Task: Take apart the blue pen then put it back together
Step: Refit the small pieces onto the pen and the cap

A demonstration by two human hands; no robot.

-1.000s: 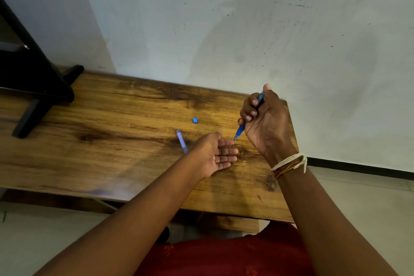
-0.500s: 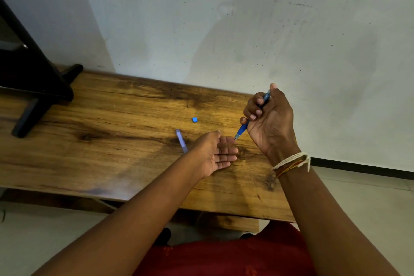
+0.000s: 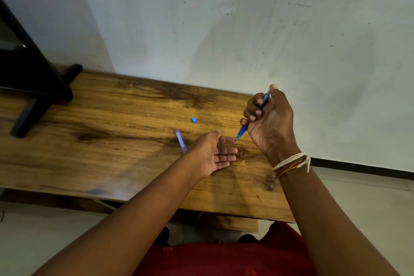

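Observation:
My right hand (image 3: 270, 121) is closed around the blue pen body (image 3: 243, 131), held slanted with its tip pointing down toward my left palm. My left hand (image 3: 216, 152) rests palm up on the wooden table (image 3: 112, 141), fingers spread, holding nothing, just below the pen tip. A pale blue-violet pen cap (image 3: 181, 141) lies on the table left of my left hand. A small blue end piece (image 3: 194, 120) sits on the table a little farther back. Most of the pen body is hidden inside my right fist.
A black stand (image 3: 29, 87) occupies the table's far left. A light wall (image 3: 246, 29) rises right behind the table. The table's right edge lies just under my right wrist, with floor beyond it. My red clothing shows at the bottom.
My right hand with the pen has shifted slightly to the right and up. My left hand stays palm up in the same place. The cap and end piece have not moved.

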